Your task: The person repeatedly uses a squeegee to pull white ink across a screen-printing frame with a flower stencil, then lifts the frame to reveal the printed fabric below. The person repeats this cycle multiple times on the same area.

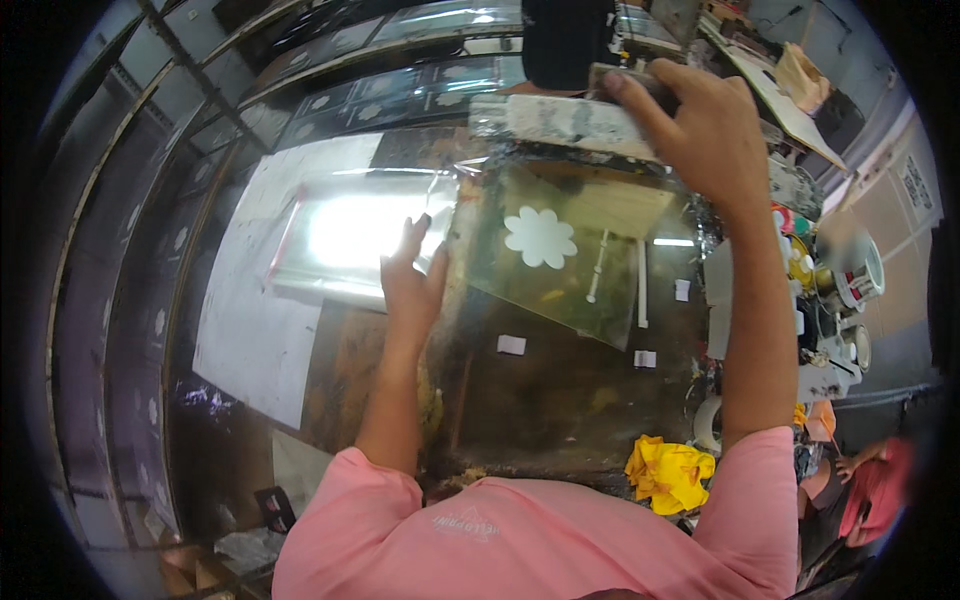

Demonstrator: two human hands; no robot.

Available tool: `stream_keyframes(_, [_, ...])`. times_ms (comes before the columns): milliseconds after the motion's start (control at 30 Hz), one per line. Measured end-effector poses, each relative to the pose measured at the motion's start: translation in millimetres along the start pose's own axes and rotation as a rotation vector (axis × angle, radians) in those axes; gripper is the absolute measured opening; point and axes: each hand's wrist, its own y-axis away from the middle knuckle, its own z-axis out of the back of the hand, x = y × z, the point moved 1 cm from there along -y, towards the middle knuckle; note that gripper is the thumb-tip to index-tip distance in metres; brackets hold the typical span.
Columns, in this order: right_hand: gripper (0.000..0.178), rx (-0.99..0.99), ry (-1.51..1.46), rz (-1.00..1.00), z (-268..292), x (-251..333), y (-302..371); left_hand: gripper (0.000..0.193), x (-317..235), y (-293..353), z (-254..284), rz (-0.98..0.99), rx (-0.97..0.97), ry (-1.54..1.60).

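Head view: a stained, ink-smeared print table (560, 400) in a cluttered workshop, dark flower-printed panels (390, 100) racked behind. A glossy screen (560, 250) bears a white flower shape. The left hand (412, 280) lies flat, fingers spread, on the screen's edge; the right hand (700, 130) closes around a paint-crusted squeegee (555, 118) at its far end.

Rag: a crumpled yellow cloth (668, 474) lies at my near right on the stained worktable (560, 400).
Tape roll: a white roll (708, 424) sits just beside the rag.
Paint tins: open tins (856, 275) stand at my far right.
Rack: dark printed sheets (400, 100) with pale flower shapes lie beyond the table.
Neighbour: a person in red (875, 485) sits low on my right.
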Motion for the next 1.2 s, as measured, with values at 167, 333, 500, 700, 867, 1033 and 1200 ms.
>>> stream_keyframes(167, [0.060, 0.013, 0.007, -0.007, -0.6, 2.1, 3.3, 0.054, 97.9, -39.8, 22.4, 0.063, 0.013, -0.156])
stream_keyframes(333, [0.059, -0.016, 0.005, 0.019, -0.8, 5.0, 7.7, 0.071, 152.2, -76.0, 28.3, 0.141, 0.180, -0.502])
stream_keyframes(500, [0.059, -0.004, 0.041, 0.031, -1.2, 6.9, 17.8, 0.074, 133.6, -27.5, 33.0, 0.003, 0.165, -0.555])
stream_keyframes(700, [0.065, 0.096, 0.053, -0.031, 1.9, 9.3, 19.1, 0.054, 116.7, 23.0, 27.6, -0.045, 0.395, -0.614])
stream_keyframes(867, [0.065, 0.108, 0.064, -0.051, 0.0, 8.9, 18.9, 0.047, 105.9, 16.4, 30.4, -0.039, 0.355, -0.618])
stream_keyframes(1033, [0.059, -0.071, 0.020, 0.068, -6.3, 7.6, 30.6, 0.046, 98.0, 9.2, 40.3, 0.067, 0.532, -0.584])
stream_keyframes(1200, [0.059, -0.048, 0.057, 0.065, -6.3, 6.9, 33.3, 0.043, 98.5, 15.2, 42.6, -0.012, 0.422, -0.522])
